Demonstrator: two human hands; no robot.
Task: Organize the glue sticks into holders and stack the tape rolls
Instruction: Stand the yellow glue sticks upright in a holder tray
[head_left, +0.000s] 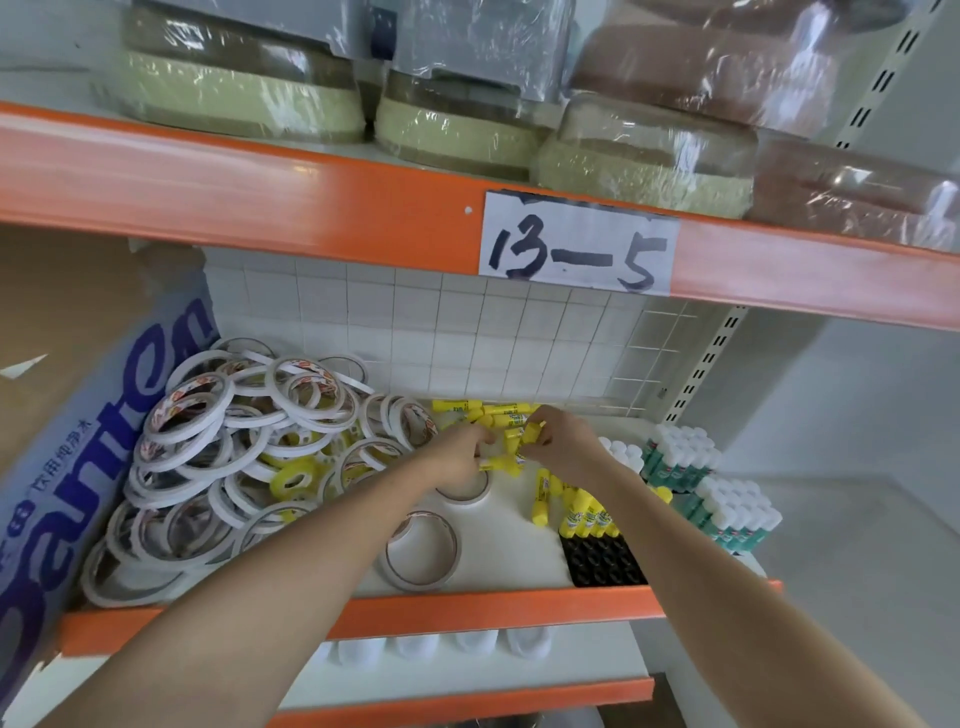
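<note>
The right hand (558, 441) has its fingers curled round a small yellow plastic glue stick (531, 434). The left hand (462, 451) sits close beside it, fingers bent over more yellow sticks, but I cannot tell for sure what it grips. Both arms reach far in over the white shelf (524, 525).

This looks like the picking-up step for the glue sticks. Next, the held stick probably needs to go upright into a hole of the black plastic holder tray (602, 564), which sits near the front edge with a few yellow sticks standing in its back row.

More loose yellow sticks (485, 410) lie at the back. The big messy pile of white tape rings (218, 447) is not stacked yet.
</note>
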